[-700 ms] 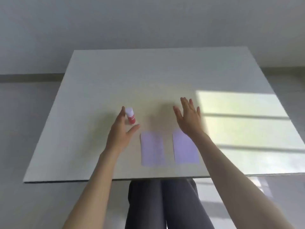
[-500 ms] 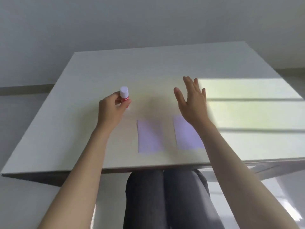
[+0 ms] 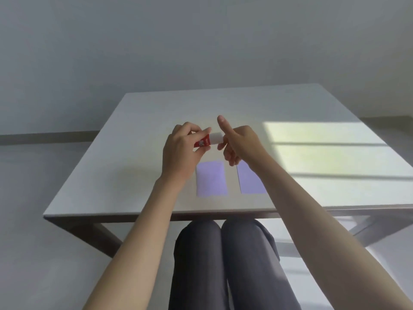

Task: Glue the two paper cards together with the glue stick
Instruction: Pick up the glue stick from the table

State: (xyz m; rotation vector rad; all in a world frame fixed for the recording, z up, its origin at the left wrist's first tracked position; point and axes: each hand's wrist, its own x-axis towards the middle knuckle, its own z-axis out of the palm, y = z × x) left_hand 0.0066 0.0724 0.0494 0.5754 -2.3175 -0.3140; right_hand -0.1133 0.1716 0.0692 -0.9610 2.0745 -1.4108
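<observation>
My left hand (image 3: 181, 151) holds the red body of the glue stick (image 3: 204, 142) in the air above the table, tilted almost level with its white cap (image 3: 216, 138) pointing right. My right hand (image 3: 240, 144) touches that cap, with the forefinger raised and the thumb under the cap; how firmly it grips I cannot tell. Two pale purple paper cards lie flat side by side near the front edge: the left card (image 3: 211, 178) in full view, the right card (image 3: 250, 182) partly under my right forearm.
The white table (image 3: 134, 166) has a sunlit patch (image 3: 312, 151) on its right half. My knees in dark trousers (image 3: 223, 260) sit under the front edge. A grey wall stands behind the table.
My left hand lifted the glue stick off the table and tipped it sideways. My right hand came left from above the right card to the cap. The camera tilted up.
</observation>
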